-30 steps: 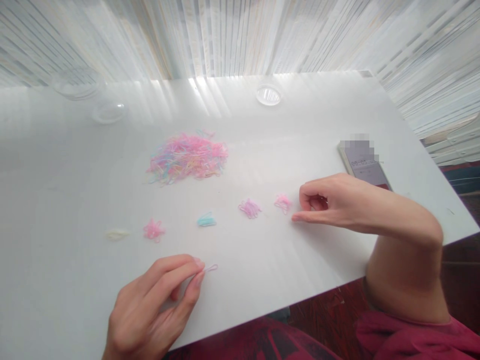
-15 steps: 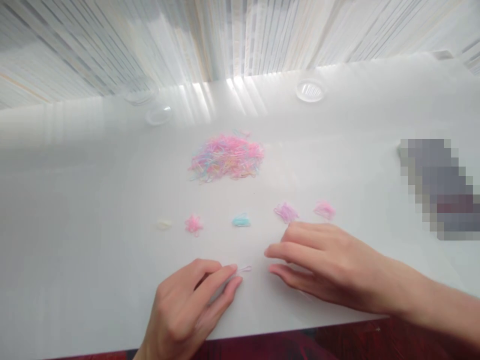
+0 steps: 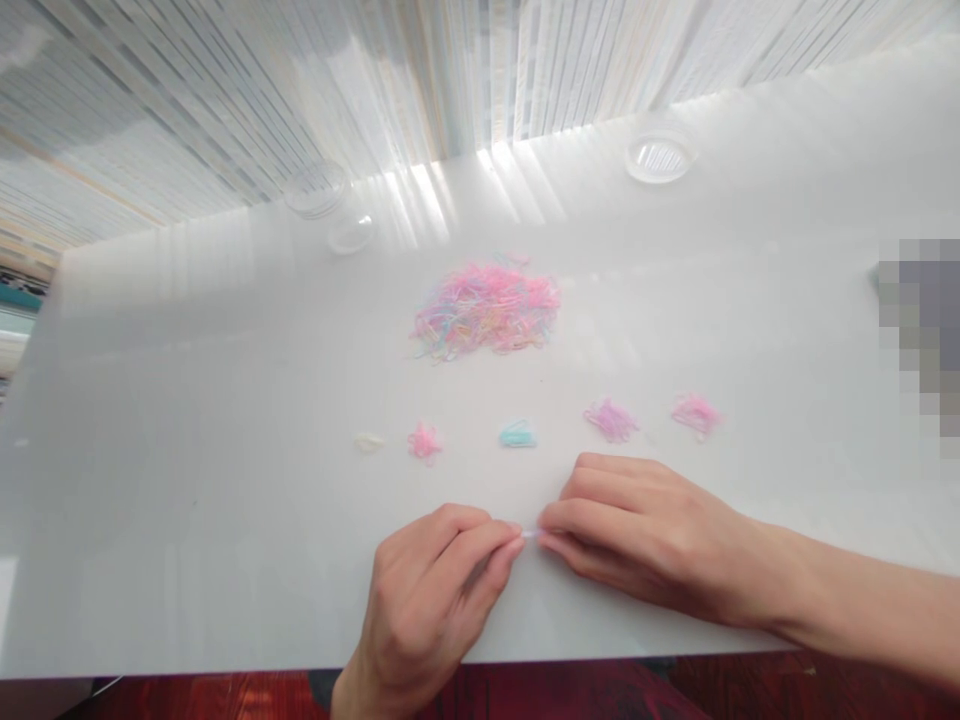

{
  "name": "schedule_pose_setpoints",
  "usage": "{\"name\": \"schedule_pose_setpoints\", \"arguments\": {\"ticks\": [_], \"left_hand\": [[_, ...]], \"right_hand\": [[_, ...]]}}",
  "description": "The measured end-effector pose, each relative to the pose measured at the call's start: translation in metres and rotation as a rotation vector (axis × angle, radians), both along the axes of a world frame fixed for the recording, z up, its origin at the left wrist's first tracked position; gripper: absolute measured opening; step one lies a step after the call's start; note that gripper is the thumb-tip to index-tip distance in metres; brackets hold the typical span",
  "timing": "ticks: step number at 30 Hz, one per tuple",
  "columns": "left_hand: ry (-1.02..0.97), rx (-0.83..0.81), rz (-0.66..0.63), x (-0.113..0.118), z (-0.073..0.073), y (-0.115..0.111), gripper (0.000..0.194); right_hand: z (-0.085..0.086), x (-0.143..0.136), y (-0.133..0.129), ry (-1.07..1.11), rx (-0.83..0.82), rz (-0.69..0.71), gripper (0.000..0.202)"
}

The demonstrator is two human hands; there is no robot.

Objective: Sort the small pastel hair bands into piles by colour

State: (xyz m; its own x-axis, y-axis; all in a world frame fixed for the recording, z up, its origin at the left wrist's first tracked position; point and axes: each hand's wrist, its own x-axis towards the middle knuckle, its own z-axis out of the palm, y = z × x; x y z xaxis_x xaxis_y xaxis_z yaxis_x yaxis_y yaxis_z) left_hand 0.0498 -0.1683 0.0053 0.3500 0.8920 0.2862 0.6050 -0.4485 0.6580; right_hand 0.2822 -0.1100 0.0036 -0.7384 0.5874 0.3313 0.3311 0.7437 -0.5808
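Observation:
My left hand (image 3: 442,585) pinches one end of a small pale lilac rubber band (image 3: 531,534) close above the table. At its other end, my right hand (image 3: 649,535) has thumb and forefinger closed on it. Only a short stretch shows between the fingertips. Beyond the hands lies a row of small sorted piles of bands: pale yellow (image 3: 368,442), pink (image 3: 425,442), light blue (image 3: 517,433), lilac (image 3: 611,419) and another pink (image 3: 697,414). Farther back is a large mixed heap of pastel bands (image 3: 491,308).
Everything lies on a white glossy table (image 3: 187,480). Near its far edge are clear round dishes, one at the right (image 3: 660,158) and a smaller one (image 3: 351,234) at the left. A striped curtain (image 3: 450,80) hangs behind. A blurred-out item (image 3: 930,320) is at the right.
My right hand has closed from open fingers onto the band's free end, which stuck out of my left fingertips. The two hands are now close together. The view has shifted left.

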Motion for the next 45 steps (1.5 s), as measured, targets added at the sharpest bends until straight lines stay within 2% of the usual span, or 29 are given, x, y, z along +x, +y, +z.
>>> {"name": "schedule_pose_setpoints", "arguments": {"ticks": [6, 10, 13, 18, 20, 29, 35, 45], "left_hand": [[-0.013, 0.006, -0.007, -0.002, -0.001, 0.0, 0.014], [0.006, 0.024, 0.006, -0.003, 0.0, -0.001, 0.013], [0.021, 0.039, 0.018, -0.003, 0.0, -0.001, 0.016], [0.028, 0.05, 0.024, -0.002, 0.0, -0.001, 0.019], [0.024, 0.051, 0.021, -0.002, 0.0, 0.0, 0.02], [0.018, 0.064, 0.011, 0.0, 0.0, 0.001, 0.017], [0.029, 0.058, 0.02, 0.0, 0.001, 0.0, 0.018], [0.026, 0.066, 0.026, 0.001, 0.002, 0.002, 0.018]], "right_hand": [[0.0, 0.0, 0.001, -0.008, 0.009, 0.015, 0.021], [0.008, 0.005, 0.005, 0.022, 0.06, -0.008, 0.014], [0.021, 0.018, 0.014, 0.061, 0.119, -0.113, 0.005], [0.043, 0.051, 0.029, -0.042, 0.204, -0.394, 0.013], [0.045, 0.06, 0.033, -0.081, 0.211, -0.439, 0.011], [0.026, 0.057, 0.039, -0.224, 0.171, -0.22, 0.016], [0.027, 0.059, 0.04, -0.27, 0.144, -0.221, 0.017], [0.033, 0.061, 0.04, -0.21, 0.227, -0.31, 0.015]]}}
